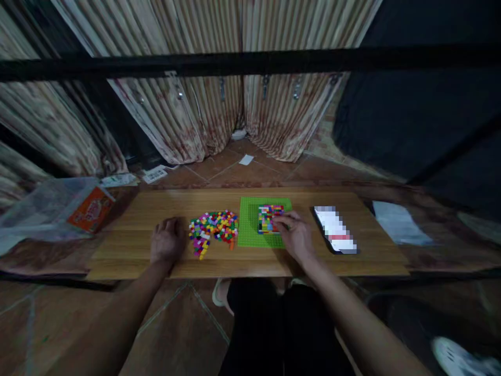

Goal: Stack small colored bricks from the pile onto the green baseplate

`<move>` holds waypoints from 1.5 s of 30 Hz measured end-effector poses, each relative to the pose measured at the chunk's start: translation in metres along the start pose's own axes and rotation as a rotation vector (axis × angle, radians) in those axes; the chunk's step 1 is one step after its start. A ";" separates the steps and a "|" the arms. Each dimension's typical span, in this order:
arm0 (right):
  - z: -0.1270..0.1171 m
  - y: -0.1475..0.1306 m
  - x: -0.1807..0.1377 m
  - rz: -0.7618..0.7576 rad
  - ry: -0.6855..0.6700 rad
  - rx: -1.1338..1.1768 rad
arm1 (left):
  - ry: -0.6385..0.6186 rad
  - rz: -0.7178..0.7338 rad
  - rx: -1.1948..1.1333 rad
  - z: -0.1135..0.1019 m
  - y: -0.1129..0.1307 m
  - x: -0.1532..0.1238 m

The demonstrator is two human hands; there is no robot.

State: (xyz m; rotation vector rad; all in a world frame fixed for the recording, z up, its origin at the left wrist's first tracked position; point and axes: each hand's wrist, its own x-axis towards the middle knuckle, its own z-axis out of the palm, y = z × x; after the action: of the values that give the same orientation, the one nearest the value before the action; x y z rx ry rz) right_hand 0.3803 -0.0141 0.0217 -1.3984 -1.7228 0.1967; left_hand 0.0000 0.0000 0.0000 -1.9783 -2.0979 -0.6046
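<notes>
The right hand (297, 236) is covering the right edge of the brick build (266, 213) on the green baseplate (247, 224); the left hand (166, 241) is resting left of the brick pile (215, 223). I cannot tell either grip. A phone (334, 230) is lying right.

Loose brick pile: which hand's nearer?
Left. The left hand is on the table, just left of the pile, with a small gap; the right hand is at the bricks on the green baseplate, farther off to the pile's right.
</notes>
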 end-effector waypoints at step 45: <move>0.049 -0.126 -0.033 0.245 -0.526 -0.299 | -0.063 -0.142 -0.002 -0.006 0.014 -0.006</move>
State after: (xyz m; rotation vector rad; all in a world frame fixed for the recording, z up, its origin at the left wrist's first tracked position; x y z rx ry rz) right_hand 0.2553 -0.0682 0.0519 -1.9043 -2.0586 0.4952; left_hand 0.0133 -0.0073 0.0054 -1.8846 -2.2911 -0.5763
